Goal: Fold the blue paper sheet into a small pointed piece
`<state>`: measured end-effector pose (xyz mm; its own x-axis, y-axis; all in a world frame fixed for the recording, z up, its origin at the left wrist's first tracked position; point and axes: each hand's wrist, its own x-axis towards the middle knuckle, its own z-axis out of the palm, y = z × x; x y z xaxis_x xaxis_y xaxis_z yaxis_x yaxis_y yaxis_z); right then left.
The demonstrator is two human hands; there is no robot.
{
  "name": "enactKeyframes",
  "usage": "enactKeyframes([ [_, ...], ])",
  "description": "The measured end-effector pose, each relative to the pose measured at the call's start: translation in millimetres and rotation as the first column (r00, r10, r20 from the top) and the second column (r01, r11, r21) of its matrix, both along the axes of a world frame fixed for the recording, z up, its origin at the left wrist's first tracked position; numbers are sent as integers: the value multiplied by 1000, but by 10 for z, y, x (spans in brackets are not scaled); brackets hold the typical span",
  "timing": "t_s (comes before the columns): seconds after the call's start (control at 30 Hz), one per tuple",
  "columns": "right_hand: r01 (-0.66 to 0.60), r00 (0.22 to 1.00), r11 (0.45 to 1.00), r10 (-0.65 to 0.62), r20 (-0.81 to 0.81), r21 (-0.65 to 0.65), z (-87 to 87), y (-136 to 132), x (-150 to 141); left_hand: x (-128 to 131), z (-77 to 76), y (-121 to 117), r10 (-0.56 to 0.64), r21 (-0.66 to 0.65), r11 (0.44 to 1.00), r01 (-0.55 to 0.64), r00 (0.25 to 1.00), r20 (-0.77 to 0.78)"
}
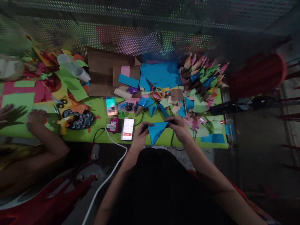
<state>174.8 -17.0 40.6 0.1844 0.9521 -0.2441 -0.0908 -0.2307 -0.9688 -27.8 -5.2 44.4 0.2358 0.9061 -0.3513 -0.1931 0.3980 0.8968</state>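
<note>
A folded blue paper triangle [156,132], its point downward, is held between my two hands above the table's front edge. My left hand [141,132] pinches its upper left corner. At the upper right corner, the fingers of my right hand [178,126] close on the paper. Just beyond lie smaller folded blue paper pieces [153,110] among paper scraps. A lit phone [127,129] rests on the green table [112,107] to the left of my left hand.
Rolled paper cones [203,70] pile up at the back right, near blue sheets [161,75] and brown cardboard [100,65]. A white cable [104,179] hangs from a purple adapter [113,125]. Another person's hands [37,118] are at the left, near scissors [62,101].
</note>
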Motion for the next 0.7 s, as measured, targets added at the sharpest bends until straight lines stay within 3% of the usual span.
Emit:
enactKeyframes([
  [0.47, -16, 998, 999, 19, -61, 50, 99, -107, 222, 94, 63, -82, -66, 134, 987, 88, 985, -160],
  [0.7, -64, 996, 998, 63, -57, -3, 152, -98, 69, 15, 94, -82, -52, 195, 977, 90, 980, -191],
])
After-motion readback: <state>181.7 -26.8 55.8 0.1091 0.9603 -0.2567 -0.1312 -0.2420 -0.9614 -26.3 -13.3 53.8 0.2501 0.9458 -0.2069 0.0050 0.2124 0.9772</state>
